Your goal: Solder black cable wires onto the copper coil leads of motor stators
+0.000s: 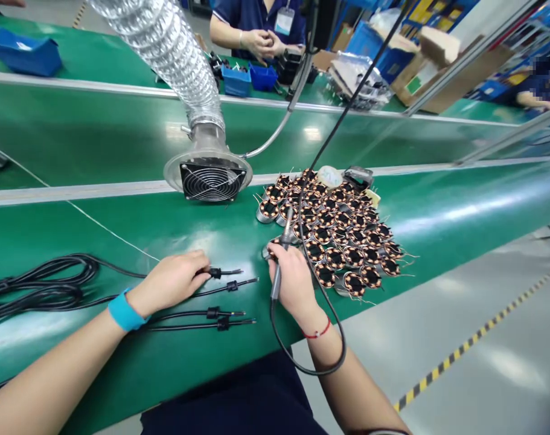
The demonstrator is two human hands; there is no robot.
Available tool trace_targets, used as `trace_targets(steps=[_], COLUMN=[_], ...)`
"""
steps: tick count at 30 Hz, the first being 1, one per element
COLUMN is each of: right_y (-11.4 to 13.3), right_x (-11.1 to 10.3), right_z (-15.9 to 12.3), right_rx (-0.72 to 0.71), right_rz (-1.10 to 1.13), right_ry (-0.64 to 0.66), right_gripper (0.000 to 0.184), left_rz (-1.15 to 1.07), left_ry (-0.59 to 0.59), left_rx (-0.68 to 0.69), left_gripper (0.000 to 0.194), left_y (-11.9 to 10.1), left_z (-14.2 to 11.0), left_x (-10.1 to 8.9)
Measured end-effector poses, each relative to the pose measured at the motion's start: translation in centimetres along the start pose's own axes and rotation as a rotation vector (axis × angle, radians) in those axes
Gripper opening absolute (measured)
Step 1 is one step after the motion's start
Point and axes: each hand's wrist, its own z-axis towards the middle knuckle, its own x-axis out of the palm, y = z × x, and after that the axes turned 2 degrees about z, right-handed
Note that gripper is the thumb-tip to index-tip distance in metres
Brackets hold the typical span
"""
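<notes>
Right grip (pixel 295 281) closed on soldering iron (pixel 276 284), left grip (pixel 175 281) pinching black cable (pixel 216 273); iron's looped cord (pixel 317 373), five o'clock, could snag.

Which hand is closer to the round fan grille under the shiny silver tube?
The left, by a little: the left hand is below the fan grille; the right hand is below and well right.

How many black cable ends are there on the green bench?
4: the first at the fingertips of the left hand, the second just below it, the third and fourth lower down, close together. Others may be out of view.
</notes>
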Motion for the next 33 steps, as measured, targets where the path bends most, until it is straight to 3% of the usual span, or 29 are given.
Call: trace_targets(steps=[4,6,10,13,16,19,25,29,33], right_y=[1.4,1.8,2.3,3.2,4.2,4.2,2.7,2.5,2.5], right_x=[0.2,0.1,0.6,1.5,2.3,2.7,3.0,3.1,3.4], right_z=[1.3,1.9,2.5,2.6,2.8,2.8,2.3,1.9,1.8], right_rx=[-0.227,-0.269,-0.106,0.019,0.050,0.037,-0.029,-0.074,-0.128], right_rz=[0.203,0.251,0.258,0.234,0.228,0.326,0.465,0.432,0.401], right_ry=[0.110,0.059,-0.058,0.027,0.107,0.131,0.106,0.097,0.161], right_gripper=[0.029,0.025,0.027,0.048,0.053,0.053,0.049,0.056,0.054], left_rz=[-0.324,-0.503,-0.826,-1.006,-0.980,-0.831,-0.721,-0.845,-1.052], left_ry=[0.160,0.181,-0.056,-0.168,-0.183,-0.161,-0.019,0.129,0.162], left_rx=[0.067,0.014,-0.216,-0.333,-0.288,-0.184,-0.122,-0.108,-0.134], left_gripper=[0.028,0.031,0.036,0.042,0.047,0.037,0.030,0.032,0.032], left_y=[0.6,1.4,2.3,1.6,0.6,0.3,1.9,2.1,0.7], left_z=[-0.3,-0.3,0.1,1.0,2.4,3.3,2.1,1.3,1.6], left_x=[-0.2,-0.2,-0.3,-0.7,-1.1,-1.4,-1.6,-1.5,-1.1])
